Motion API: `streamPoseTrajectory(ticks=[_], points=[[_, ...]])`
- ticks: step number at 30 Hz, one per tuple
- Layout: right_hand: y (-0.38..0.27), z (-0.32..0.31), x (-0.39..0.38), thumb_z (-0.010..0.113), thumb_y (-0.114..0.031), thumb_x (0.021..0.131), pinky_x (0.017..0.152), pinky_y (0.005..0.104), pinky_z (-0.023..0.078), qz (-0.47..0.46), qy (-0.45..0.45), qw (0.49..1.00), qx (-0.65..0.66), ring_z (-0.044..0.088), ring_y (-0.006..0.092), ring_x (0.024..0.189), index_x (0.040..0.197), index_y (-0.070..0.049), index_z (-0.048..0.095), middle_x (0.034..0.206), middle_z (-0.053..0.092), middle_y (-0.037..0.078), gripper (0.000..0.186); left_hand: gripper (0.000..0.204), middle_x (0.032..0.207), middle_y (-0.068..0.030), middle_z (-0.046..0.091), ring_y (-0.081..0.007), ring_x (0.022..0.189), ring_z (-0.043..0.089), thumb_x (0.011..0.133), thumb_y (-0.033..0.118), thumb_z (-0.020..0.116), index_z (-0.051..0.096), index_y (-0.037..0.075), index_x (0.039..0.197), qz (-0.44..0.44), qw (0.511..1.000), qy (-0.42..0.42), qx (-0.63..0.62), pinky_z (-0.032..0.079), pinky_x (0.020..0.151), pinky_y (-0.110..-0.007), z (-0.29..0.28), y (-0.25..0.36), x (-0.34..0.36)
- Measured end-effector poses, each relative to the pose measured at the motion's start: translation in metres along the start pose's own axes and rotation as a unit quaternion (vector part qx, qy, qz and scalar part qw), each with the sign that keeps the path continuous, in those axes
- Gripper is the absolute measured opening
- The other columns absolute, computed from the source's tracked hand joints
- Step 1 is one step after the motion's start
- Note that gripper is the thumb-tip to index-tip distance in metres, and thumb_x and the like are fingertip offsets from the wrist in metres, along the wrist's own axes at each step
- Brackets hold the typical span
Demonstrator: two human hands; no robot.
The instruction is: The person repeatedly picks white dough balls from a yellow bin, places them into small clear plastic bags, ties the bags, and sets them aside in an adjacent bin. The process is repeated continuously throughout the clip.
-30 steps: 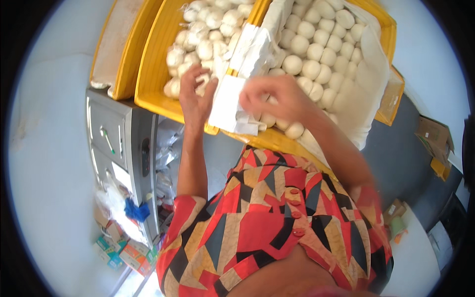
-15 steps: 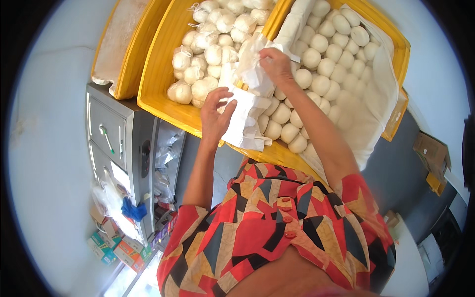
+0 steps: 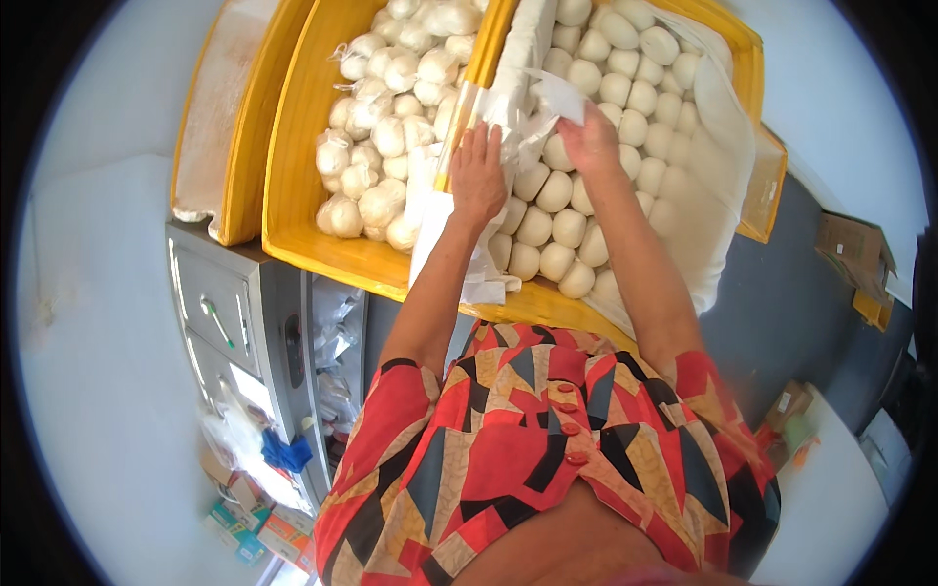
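White steamed buns [image 3: 533,227] lie loose in rows in the right yellow crate [image 3: 750,73], partly under a white cloth [image 3: 718,220]. In the left yellow crate [image 3: 278,200], more buns sit in knotted clear plastic bags [image 3: 381,202]. Between the crates, my left hand [image 3: 478,176] lies flat with fingers stretched over thin white plastic at the shared rim. My right hand [image 3: 591,142] is closed on the edge of a thin plastic bag [image 3: 559,96], above the loose buns. Its fingertips are partly hidden by the bag. White plastic sheets [image 3: 481,278] hang over the near rim.
Another yellow crate [image 3: 239,127] stands at the far left on a grey metal cabinet [image 3: 220,298]. Below the cabinet are small boxes [image 3: 283,537] and a blue cloth-like item [image 3: 285,451]. A cardboard box [image 3: 850,244] sits at the right.
My left hand has moved right and forward onto the plastic at the rim. My right hand has shifted right over the loose buns, drawing the plastic bag with it.
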State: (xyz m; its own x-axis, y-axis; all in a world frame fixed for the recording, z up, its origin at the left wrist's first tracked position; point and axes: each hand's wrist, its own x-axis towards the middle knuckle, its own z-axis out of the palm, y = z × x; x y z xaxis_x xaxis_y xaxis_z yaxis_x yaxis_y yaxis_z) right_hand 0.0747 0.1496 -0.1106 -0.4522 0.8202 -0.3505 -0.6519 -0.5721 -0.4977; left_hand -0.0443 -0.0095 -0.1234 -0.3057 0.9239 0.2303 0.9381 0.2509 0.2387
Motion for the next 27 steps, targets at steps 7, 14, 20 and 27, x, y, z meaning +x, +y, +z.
streamPoseTrajectory(ticks=[7, 14, 20, 27], points=[[-0.128, -0.041, -0.005, 0.057, -0.005, 0.088, 0.092, 0.0379, 0.046, -0.148, 0.048, 0.986, -0.063, 0.060, 0.0250, 0.097, 0.108, 0.006, 0.056, 0.104, 0.063, 0.014, 0.023, 0.063, 0.148, -0.0180, 0.033, -0.0374, 0.136, 0.031, 0.081, 0.000, 0.044, 0.031, 0.003, 0.143, 0.013, 1.000, 0.004, -0.008, 0.025, 0.110, -0.046, 0.009, -0.012, -0.001], [-0.196, -0.039, -0.061, 0.050, -0.009, 0.092, 0.095, 0.0407, 0.045, -0.108, -0.005, 0.992, -0.058, 0.058, 0.0234, 0.102, 0.111, 0.005, 0.056, 0.112, 0.060, 0.012, 0.024, 0.074, 0.145, -0.0229, 0.033, -0.0415, 0.133, 0.032, 0.078, 0.023, 0.070, 0.036, 0.000, 0.139, 0.010, 0.997, -0.037, -0.066, 0.028, 0.109, -0.047, -0.010, -0.008, 0.009], [-0.183, -0.031, -0.095, 0.048, -0.015, 0.095, 0.095, 0.0420, 0.046, -0.039, -0.098, 0.992, -0.063, 0.057, 0.0240, 0.107, 0.119, 0.003, 0.054, 0.114, 0.060, 0.012, 0.030, 0.060, 0.130, -0.0248, 0.048, -0.0386, 0.117, 0.050, 0.077, 0.029, 0.076, 0.052, -0.003, 0.122, 0.053, 0.914, -0.062, -0.398, 0.042, 0.098, -0.041, -0.070, 0.071, 0.060], [-0.168, -0.008, -0.106, 0.047, -0.016, 0.095, 0.095, 0.0424, 0.045, -0.044, -0.161, 0.986, -0.004, 0.057, 0.0253, 0.108, 0.120, 0.003, 0.053, 0.114, 0.060, 0.012, 0.032, 0.045, 0.110, -0.0109, 0.060, -0.0145, 0.102, 0.057, 0.077, 0.019, 0.077, 0.058, 0.000, 0.113, -0.055, 0.726, -0.103, -0.678, 0.048, 0.088, -0.031, -0.072, 0.140, 0.048]])
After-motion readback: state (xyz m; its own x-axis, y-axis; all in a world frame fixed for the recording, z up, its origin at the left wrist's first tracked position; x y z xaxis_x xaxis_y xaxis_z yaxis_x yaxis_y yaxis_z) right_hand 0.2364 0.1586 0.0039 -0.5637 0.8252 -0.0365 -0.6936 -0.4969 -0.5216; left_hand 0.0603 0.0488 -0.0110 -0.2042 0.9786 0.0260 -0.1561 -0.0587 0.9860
